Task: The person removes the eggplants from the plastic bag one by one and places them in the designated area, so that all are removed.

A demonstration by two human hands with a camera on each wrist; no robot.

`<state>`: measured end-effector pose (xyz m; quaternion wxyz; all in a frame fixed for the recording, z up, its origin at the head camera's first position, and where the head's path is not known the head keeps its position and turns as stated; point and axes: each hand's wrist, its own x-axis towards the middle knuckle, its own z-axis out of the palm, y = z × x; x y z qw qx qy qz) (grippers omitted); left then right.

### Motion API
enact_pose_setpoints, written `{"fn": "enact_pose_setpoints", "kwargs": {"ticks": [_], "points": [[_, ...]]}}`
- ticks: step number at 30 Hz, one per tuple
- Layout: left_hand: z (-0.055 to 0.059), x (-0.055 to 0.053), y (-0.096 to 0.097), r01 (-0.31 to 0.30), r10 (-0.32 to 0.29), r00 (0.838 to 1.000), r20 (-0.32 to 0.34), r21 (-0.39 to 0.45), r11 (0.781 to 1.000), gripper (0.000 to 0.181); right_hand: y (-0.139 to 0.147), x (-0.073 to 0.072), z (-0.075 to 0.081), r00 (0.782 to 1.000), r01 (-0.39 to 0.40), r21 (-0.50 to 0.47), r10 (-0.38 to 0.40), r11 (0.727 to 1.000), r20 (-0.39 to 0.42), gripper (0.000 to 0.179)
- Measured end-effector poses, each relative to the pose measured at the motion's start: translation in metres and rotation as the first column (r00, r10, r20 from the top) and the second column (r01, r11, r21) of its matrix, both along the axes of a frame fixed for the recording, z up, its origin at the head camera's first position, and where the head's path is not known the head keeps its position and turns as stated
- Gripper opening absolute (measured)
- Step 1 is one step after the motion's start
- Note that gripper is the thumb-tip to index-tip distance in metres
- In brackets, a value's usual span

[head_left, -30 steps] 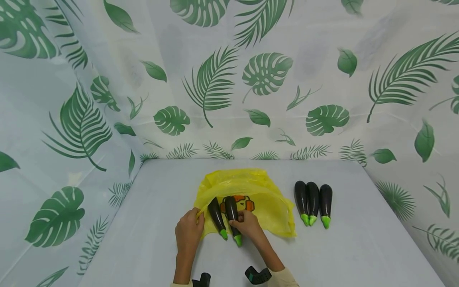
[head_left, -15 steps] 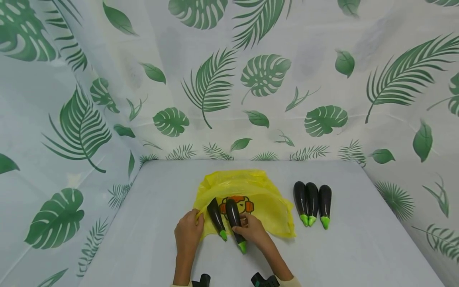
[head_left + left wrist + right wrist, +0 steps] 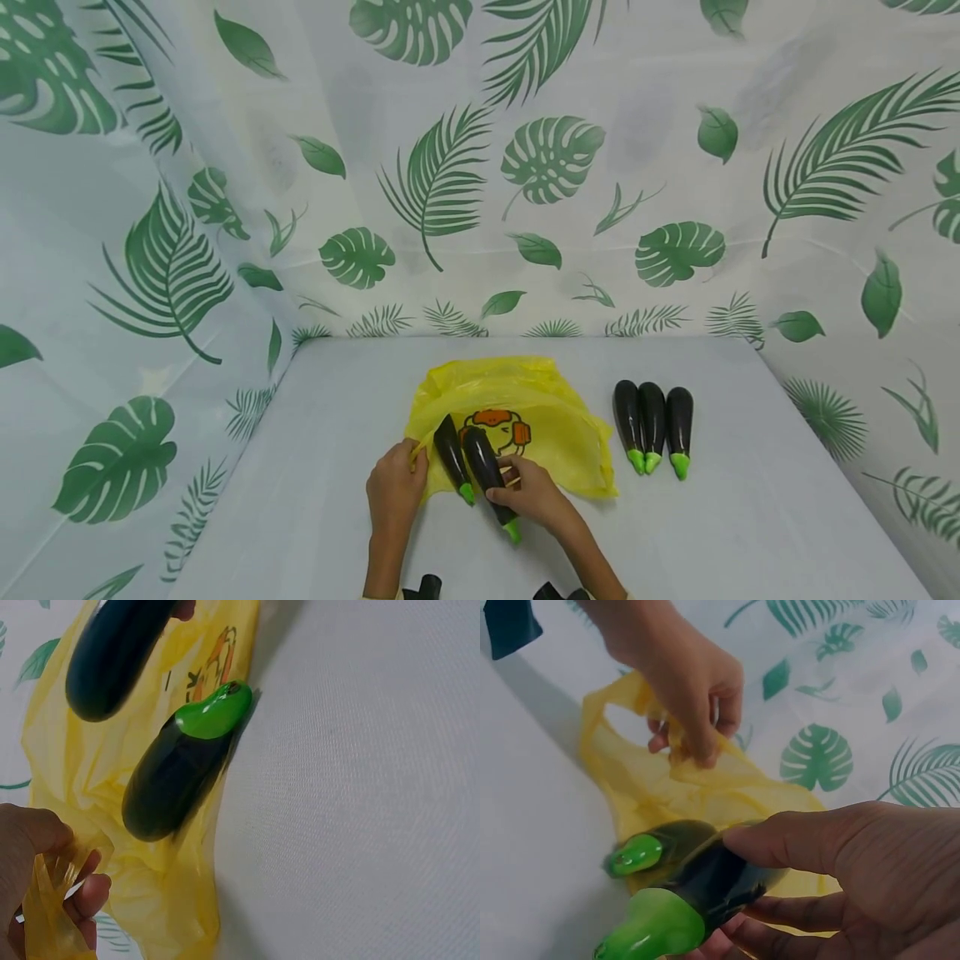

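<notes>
A person's right hand (image 3: 528,492) grasps an eggplant (image 3: 482,460), thumb on one side and fingers curled on the other, nearer the stem half than the rounded end. The rounded end points away from the person, over a yellow bag (image 3: 573,467); the green stem end points back toward them, past the bag's near edge. Whether it touches the bag cannot be told. The left hand (image 3: 396,482) pinches the bag's left edge, bunching the plastic between thumb and fingers.

Just left of the grasped piece, a second eggplant (image 3: 453,457) slants the same way, its far tip tucked under the bag's upper layer. To the right, a strip of white table (image 3: 757,500) separates the bag from three eggplants (image 3: 654,423) side by side. The table also extends in front of the bag and on its left.

The eggplants are smooth, glossy, nearly black and club-shaped. The bag is thin, wrinkled plastic with an orange-and-black cartoon. The table covering has a fine, ribbed weave.
</notes>
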<state>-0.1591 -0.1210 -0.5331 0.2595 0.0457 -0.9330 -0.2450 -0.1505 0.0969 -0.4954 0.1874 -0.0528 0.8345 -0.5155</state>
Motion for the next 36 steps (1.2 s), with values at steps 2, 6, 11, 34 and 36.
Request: {"fn": "enact_pose_setpoints", "kwargs": {"ticks": [2,6,11,34,36], "points": [[0.000,0.000,0.000,0.001,-0.001,1.000,-0.004,0.000,1.000,0.009,0.001,0.002,0.003,1.000,-0.017,-0.021,0.017,1.000,0.004,0.054],[-0.001,0.001,0.000,0.000,0.000,1.000,-0.016,0.000,1.000,0.009,0.004,0.005,0.010,0.999,-0.041,-0.045,0.041,0.998,0.004,0.056],[-0.003,0.002,0.000,0.002,-0.002,1.000,-0.019,0.008,1.000,0.008,0.005,0.007,0.017,0.998,-0.060,-0.048,0.059,0.997,-0.022,0.057],[0.002,0.002,0.002,0.006,-0.006,1.000,-0.004,0.004,1.000,0.010,0.024,0.004,0.024,0.993,0.027,-0.120,-0.040,0.992,-0.109,0.054],[0.002,0.002,0.002,0.005,-0.005,1.000,-0.002,0.004,1.000,0.011,0.027,0.004,0.027,0.991,0.061,-0.128,-0.075,0.990,-0.112,0.053]]}}
